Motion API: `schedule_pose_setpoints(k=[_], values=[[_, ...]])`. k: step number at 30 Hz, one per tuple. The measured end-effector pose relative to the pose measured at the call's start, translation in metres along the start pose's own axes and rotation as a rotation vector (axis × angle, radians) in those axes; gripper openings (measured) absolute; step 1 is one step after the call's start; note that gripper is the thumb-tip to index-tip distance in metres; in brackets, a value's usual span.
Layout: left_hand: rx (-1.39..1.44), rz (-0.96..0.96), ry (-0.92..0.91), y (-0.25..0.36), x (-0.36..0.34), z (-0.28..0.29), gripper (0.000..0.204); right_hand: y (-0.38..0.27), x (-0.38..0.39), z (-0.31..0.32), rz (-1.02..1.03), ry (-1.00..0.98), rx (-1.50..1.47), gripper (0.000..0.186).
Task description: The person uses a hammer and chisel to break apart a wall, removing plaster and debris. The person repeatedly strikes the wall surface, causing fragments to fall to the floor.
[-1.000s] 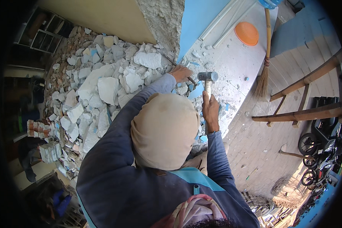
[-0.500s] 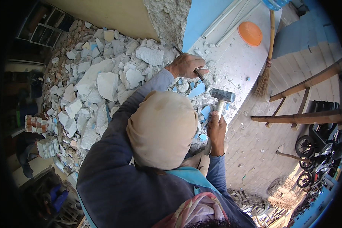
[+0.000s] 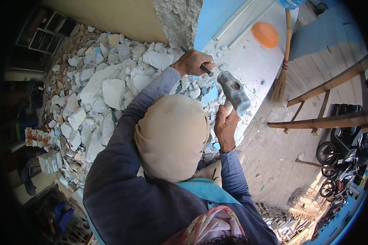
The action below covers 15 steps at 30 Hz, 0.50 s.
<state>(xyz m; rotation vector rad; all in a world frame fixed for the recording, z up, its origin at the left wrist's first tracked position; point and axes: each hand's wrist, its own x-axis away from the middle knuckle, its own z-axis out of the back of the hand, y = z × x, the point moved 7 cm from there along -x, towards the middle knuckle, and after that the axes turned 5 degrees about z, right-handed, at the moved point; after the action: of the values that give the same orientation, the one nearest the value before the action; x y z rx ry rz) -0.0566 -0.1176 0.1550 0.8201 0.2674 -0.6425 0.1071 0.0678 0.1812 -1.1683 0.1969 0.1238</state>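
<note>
Beyond the beige cap [image 3: 171, 139], the right hand [image 3: 226, 126] grips a hammer [image 3: 236, 94] by its pale handle, the head's long axis slanting from upper left to lower right. Farther on, above pale rubble [image 3: 112, 94], the left hand [image 3: 192, 62] is clenched around a dark rod [image 3: 207, 70], its exposed end pointing lower right, near the hammer head.

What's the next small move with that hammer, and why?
Probably tap the exposed end of the metal rod with the hammer: the left hand grips the rod near the broken wall edge, while the right hand holds the hammer apart from that end.
</note>
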Motion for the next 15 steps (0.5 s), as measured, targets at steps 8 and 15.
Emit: schedule_pose_setpoints(k=[8, 15], values=[[-0.056, 0.02, 0.038, -0.01, -0.004, 0.006, 0.039, 0.001, 0.008, 0.014, -0.096, 0.121, -0.32, 0.054], [-0.033, -0.007, 0.036, -0.007, -0.005, 0.01, 0.039, 0.03, -0.011, -0.013, -0.341, -0.106, 0.015, 0.049]])
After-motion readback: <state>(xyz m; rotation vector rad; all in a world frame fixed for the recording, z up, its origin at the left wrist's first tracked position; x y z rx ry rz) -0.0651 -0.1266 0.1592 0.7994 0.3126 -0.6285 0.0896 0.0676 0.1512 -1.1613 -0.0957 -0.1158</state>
